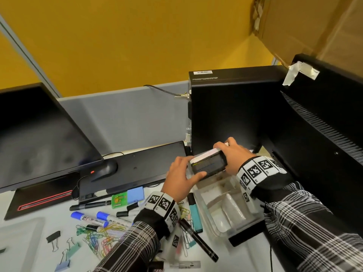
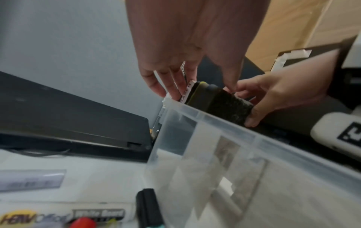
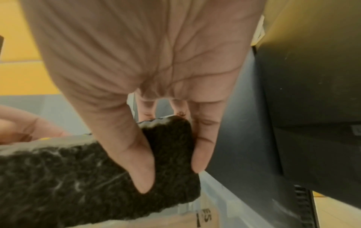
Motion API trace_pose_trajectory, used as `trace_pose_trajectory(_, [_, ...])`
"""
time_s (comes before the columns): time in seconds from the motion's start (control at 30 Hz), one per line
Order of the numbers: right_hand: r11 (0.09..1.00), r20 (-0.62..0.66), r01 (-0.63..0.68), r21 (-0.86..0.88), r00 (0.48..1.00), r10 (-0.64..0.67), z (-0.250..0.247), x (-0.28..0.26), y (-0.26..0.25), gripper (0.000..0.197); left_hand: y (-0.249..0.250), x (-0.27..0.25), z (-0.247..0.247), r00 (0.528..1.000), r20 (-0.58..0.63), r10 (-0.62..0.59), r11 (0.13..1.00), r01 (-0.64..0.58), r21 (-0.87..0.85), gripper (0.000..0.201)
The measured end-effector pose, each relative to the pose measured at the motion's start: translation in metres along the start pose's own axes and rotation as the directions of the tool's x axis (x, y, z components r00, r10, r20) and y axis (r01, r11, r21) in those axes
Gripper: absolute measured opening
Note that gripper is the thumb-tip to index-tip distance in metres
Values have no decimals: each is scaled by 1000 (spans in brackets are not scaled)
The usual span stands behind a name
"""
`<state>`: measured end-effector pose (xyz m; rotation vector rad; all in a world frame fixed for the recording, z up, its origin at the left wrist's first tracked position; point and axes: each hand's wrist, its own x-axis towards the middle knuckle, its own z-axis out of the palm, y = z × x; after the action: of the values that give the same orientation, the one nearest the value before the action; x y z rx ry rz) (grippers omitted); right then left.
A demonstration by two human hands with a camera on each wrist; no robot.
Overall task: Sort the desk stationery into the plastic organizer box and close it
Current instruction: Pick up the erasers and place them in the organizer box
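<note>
While both hands grip it, the whiteboard eraser (image 1: 209, 163) sits in the air over the far end of the clear plastic box (image 1: 202, 211), dark felt face turned toward the camera. Left hand (image 1: 181, 178): thumb under the near edge, fingers curled over the left end. Right hand (image 1: 234, 158): thumb and fingers pinch the right end; the right wrist view shows the thumb (image 3: 134, 154) pressed into the felt. Box is open, on the desk (image 1: 49, 230) against the black computer tower (image 1: 231, 107), dividers visible inside. Lying loose on the desk left of the box: a teal highlighter (image 1: 194, 213), blue-capped markers (image 1: 92, 217), a black pen (image 1: 198, 241), coloured paper clips (image 1: 102, 237), binder clips (image 1: 62, 252). Keyboard (image 1: 133, 169) stands propped behind them.
</note>
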<state>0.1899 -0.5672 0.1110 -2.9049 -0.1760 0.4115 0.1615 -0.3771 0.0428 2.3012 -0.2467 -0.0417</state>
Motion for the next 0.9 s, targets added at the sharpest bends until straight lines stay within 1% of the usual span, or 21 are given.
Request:
trace_pose_trajectory(0.1, [997, 52, -58, -47, 997, 60, 5, 6, -5, 57, -3, 3, 2, 1000, 2, 26, 979, -26, 203, 59])
trace_pose_trajectory(0.2, [993, 120, -79, -86, 989, 89, 14, 12, -10, 60, -6, 5, 7, 999, 16, 29, 906, -33, 421, 61])
trace_pose_trajectory(0.27, [991, 155, -91, -98, 982, 106, 17, 16, -11, 63, -6, 6, 9, 999, 30, 21, 866, -33, 500, 61])
trace_pose_trajectory(0.37, [986, 187, -143, -81, 970, 156, 21, 22, -11, 65, -2, 9, 6, 999, 50, 10, 824, -37, 566, 58])
trace_pose_trajectory(0.43, [979, 184, -194, -55, 962, 201, 21, 24, -13, 65, 3, 11, 6, 997, 74, 10, 785, -54, 617, 52])
trace_pose_trajectory(0.5, [974, 201, -214, -70, 954, 224, 22, 26, -16, 62, 8, 11, 8, 992, 126, -8, 750, -77, 656, 43])
trace_pose_trajectory(0.57, [972, 214, -217, -88, 949, 231, 21, 26, -19, 58, 11, 10, 10, 983, 182, -34, 718, -103, 689, 41])
trace_pose_trajectory(0.67, [969, 226, -227, -101, 943, 245, 19, 27, -22, 49, 14, 9, 11, 970, 234, -60, 702, -125, 701, 44])
trace_pose_trajectory(0.77, [971, 291, -204, -126, 928, 233, 17, 25, -24, 42, 18, 6, 11, 964, 257, -73, 695, -136, 706, 52])
trace_pose_trajectory(0.9, [974, 299, -209, -88, 927, 226, 17, 22, -32, 39, 23, 7, 14, 945, 305, -118, 690, -143, 710, 59])
